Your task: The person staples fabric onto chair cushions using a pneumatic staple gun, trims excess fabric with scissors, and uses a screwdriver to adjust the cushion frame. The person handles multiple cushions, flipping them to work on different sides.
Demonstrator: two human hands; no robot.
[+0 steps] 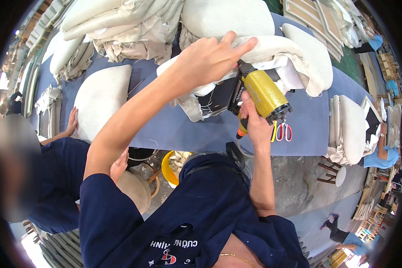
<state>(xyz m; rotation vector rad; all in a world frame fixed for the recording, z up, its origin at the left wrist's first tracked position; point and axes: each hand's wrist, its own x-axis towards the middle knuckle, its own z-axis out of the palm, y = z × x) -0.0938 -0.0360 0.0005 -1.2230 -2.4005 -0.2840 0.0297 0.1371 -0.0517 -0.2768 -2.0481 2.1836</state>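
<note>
My right hand is wrapped round the handle of a yellow and black staple gun. The tool's black nose is against or just above an upturned seat cushion, whose dark underside shows between folds of off-white fabric. Over the cushion's far side, near the nose, reaches my left hand, its visible fingers stretched and apart; the thumb side is partly hidden. Loose beige fabric hangs at the cushion's right. Red-handled scissors lie near the table's front edge, right of my right hand, beside a yellow item.
A blue table carries stacked cushions at the back left and more cushions at the right. On the left a co-worker touches a pale cushion. Below the edge stand a yellow bucket and a stool.
</note>
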